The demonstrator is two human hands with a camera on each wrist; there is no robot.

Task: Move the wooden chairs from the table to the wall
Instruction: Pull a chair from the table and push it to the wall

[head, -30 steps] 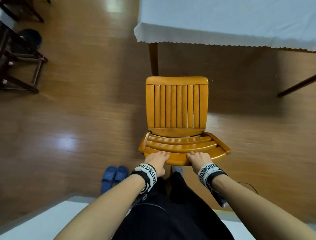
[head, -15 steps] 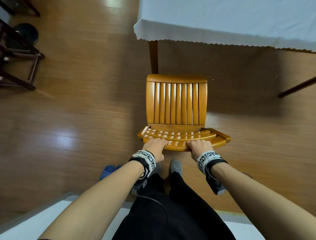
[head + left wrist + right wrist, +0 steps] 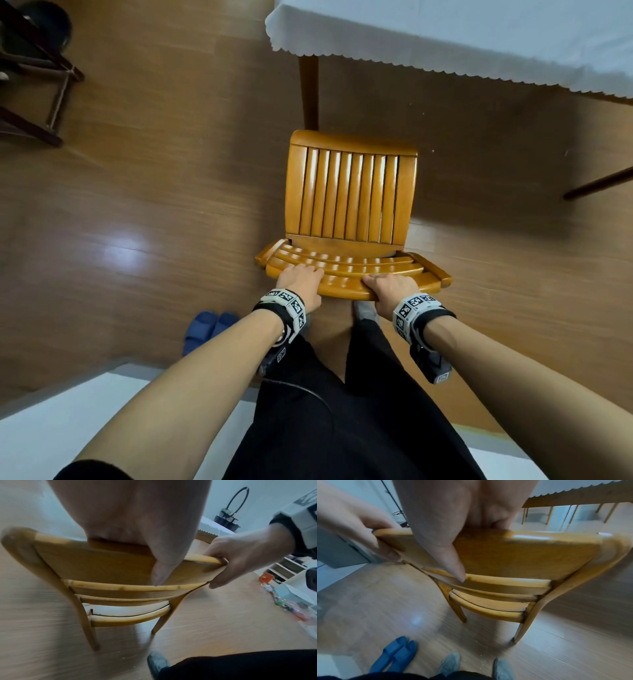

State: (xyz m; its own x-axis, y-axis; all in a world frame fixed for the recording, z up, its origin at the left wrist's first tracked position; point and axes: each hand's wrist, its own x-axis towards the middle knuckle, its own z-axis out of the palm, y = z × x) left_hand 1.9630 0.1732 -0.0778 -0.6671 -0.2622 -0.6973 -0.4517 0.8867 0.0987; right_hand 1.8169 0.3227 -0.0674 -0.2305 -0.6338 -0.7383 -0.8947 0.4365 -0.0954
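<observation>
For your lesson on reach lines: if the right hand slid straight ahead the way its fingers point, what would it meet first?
The right hand grips the wooden chair's top rail; straight ahead lies open air above the slatted seat, then probably the white tablecloth edge, though depth is unclear.

Both arms reach forward, left hand (image 3: 300,281) and right hand (image 3: 390,287) gripping the chair's top rail (image 3: 346,287), thumbs behind.

A honey-coloured wooden chair (image 3: 349,212) with a slatted seat and curved slatted back sits at frame centre, just below the table's near edge.
</observation>
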